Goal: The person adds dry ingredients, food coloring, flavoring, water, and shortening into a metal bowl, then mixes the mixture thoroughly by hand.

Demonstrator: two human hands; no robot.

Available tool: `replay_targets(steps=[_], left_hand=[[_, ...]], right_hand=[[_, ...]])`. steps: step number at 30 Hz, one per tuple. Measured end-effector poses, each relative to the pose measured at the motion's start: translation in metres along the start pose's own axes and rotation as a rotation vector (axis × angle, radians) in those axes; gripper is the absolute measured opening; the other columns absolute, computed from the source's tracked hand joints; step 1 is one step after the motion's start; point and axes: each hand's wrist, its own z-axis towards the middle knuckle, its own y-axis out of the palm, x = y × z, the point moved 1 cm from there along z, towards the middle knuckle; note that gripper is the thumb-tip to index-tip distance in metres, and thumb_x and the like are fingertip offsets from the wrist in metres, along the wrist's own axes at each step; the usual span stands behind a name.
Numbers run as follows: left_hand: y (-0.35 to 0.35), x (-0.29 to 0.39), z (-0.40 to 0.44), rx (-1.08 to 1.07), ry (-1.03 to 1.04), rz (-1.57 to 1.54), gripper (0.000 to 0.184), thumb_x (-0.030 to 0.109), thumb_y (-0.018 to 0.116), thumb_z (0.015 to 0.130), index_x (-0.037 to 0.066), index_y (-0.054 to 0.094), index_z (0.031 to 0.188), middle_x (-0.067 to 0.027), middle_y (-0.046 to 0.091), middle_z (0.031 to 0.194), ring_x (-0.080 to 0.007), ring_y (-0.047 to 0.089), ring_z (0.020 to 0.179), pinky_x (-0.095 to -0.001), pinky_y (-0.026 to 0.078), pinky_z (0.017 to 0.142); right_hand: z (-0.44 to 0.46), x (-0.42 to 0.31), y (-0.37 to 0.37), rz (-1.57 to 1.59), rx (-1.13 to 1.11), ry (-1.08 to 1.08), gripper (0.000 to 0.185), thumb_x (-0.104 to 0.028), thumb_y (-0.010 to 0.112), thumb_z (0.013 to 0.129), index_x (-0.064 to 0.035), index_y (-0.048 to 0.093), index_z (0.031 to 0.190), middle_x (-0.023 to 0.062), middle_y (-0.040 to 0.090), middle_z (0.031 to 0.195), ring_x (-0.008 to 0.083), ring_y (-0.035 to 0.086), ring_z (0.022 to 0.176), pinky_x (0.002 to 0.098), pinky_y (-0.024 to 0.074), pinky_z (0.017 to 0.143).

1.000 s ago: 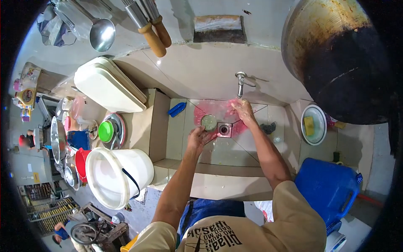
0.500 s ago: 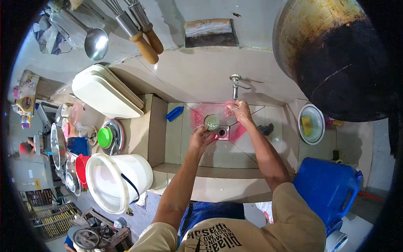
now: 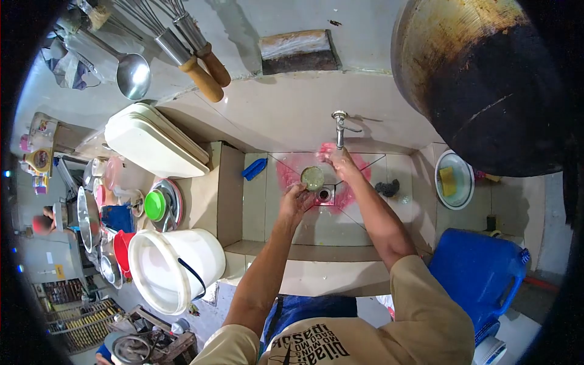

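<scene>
My left hand (image 3: 294, 204) is closed on the near edge of a small round dish (image 3: 312, 178), over the sink (image 3: 304, 234), just beside the drain (image 3: 324, 194). The dish looks light and stiff, glassy and greenish inside; whether it is glass or plastic I can't tell. Wet, it would likely slip, so I'd judge the rim the surest hold, thumb and fingers on either side. My right hand (image 3: 342, 164) is under the metal tap (image 3: 340, 131), fingers bent and wet; I can't tell whether they grip anything in the pink there. Thin pink liquid spreads over smooth tiles. A hard blue brush (image 3: 255, 168) lies left, a dark, crinkly scrubber (image 3: 387, 187) right.
</scene>
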Motion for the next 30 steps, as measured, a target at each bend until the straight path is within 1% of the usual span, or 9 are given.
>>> replay_targets(steps=[2, 5, 8, 14, 17, 20, 21, 24, 30], left_hand=[[0.002, 0.000, 0.000, -0.001, 0.002, -0.002, 0.022, 0.015, 0.068, 0.091, 0.007, 0.062, 0.110, -0.0069, 0.065, 0.110, -0.0238, 0.066, 0.104, -0.0412, 0.058, 0.094], [0.007, 0.002, -0.005, 0.001, 0.004, 0.002, 0.023, 0.015, 0.068, 0.090, 0.007, 0.062, 0.111, -0.0066, 0.065, 0.110, -0.0236, 0.065, 0.105, -0.0410, 0.058, 0.093], [0.011, 0.004, -0.008, -0.018, -0.004, 0.013, 0.026, 0.015, 0.068, 0.090, 0.007, 0.061, 0.113, -0.0063, 0.065, 0.110, -0.0233, 0.065, 0.106, -0.0407, 0.058, 0.092], [0.020, 0.008, -0.009, -0.042, -0.003, 0.019, 0.028, 0.017, 0.067, 0.092, 0.007, 0.059, 0.117, -0.0074, 0.064, 0.115, -0.0237, 0.064, 0.110, -0.0416, 0.056, 0.094], [0.020, 0.009, 0.000, -0.073, 0.003, 0.055, 0.027, 0.019, 0.064, 0.094, 0.007, 0.060, 0.118, -0.0090, 0.063, 0.121, -0.0259, 0.062, 0.116, -0.0463, 0.053, 0.100], [0.025, 0.006, 0.011, -0.061, -0.006, 0.067, 0.027, 0.020, 0.065, 0.094, 0.006, 0.061, 0.116, -0.0091, 0.063, 0.120, -0.0260, 0.060, 0.118, -0.0464, 0.052, 0.101], [0.031, 0.007, 0.013, -0.056, -0.008, 0.062, 0.027, 0.021, 0.065, 0.094, 0.006, 0.061, 0.115, -0.0094, 0.063, 0.120, -0.0261, 0.060, 0.119, -0.0466, 0.051, 0.101], [0.046, 0.006, 0.017, -0.073, -0.015, 0.030, 0.029, 0.022, 0.066, 0.093, 0.005, 0.061, 0.116, -0.0102, 0.062, 0.120, -0.0267, 0.059, 0.119, -0.0469, 0.051, 0.100], [0.069, -0.001, 0.032, -0.056, -0.008, 0.060, 0.036, 0.020, 0.073, 0.087, 0.004, 0.059, 0.116, -0.0093, 0.064, 0.112, -0.0247, 0.063, 0.110, -0.0458, 0.050, 0.099]], right_hand=[[-0.008, -0.014, 0.004, 0.141, -0.013, 0.161, 0.013, -0.016, 0.063, 0.096, -0.0034, 0.064, 0.098, 0.0031, 0.058, 0.063, 0.0220, 0.063, 0.058, 0.0342, 0.0477, 0.049], [0.002, -0.019, 0.002, -0.177, 0.143, 0.296, 0.012, -0.018, 0.065, 0.096, -0.0073, 0.065, 0.091, 0.0039, 0.058, 0.063, 0.0210, 0.061, 0.057, 0.0344, 0.0453, 0.048], [0.023, 0.015, -0.010, -0.251, 0.176, 0.145, 0.016, -0.023, 0.061, 0.098, -0.0102, 0.064, 0.089, -0.0004, 0.054, 0.066, 0.0119, 0.046, 0.043, 0.0288, 0.0306, 0.034], [0.027, 0.035, -0.013, -0.344, 0.295, -0.031, 0.004, -0.012, 0.063, 0.095, -0.0123, 0.065, 0.091, -0.0025, 0.052, 0.066, 0.0126, 0.050, 0.051, 0.0277, 0.0374, 0.041], [-0.003, -0.007, -0.004, -0.107, 0.090, 0.048, 0.020, -0.013, 0.064, 0.092, -0.0012, 0.069, 0.108, 0.0084, 0.067, 0.087, 0.0221, 0.066, 0.077, 0.0420, 0.0567, 0.070], [0.020, 0.028, -0.069, -0.410, -0.005, -0.088, 0.030, -0.010, 0.064, 0.090, -0.0015, 0.066, 0.118, 0.0137, 0.070, 0.104, 0.0264, 0.069, 0.095, 0.0445, 0.0558, 0.084], [-0.014, -0.013, -0.065, -1.021, 0.050, -0.052, 0.033, -0.011, 0.067, 0.089, -0.0071, 0.068, 0.122, 0.0180, 0.071, 0.109, 0.0301, 0.068, 0.105, 0.0432, 0.0534, 0.092], [-0.054, -0.055, -0.069, -1.390, 0.274, -0.238, 0.039, -0.013, 0.071, 0.086, -0.0118, 0.069, 0.125, 0.0206, 0.069, 0.120, 0.0359, 0.066, 0.113, 0.0447, 0.0531, 0.094], [-0.097, -0.129, -0.035, -0.834, 0.286, -0.695, 0.035, -0.004, 0.065, 0.095, -0.0060, 0.066, 0.129, 0.0121, 0.067, 0.109, 0.0246, 0.066, 0.101, 0.0356, 0.0531, 0.089]])
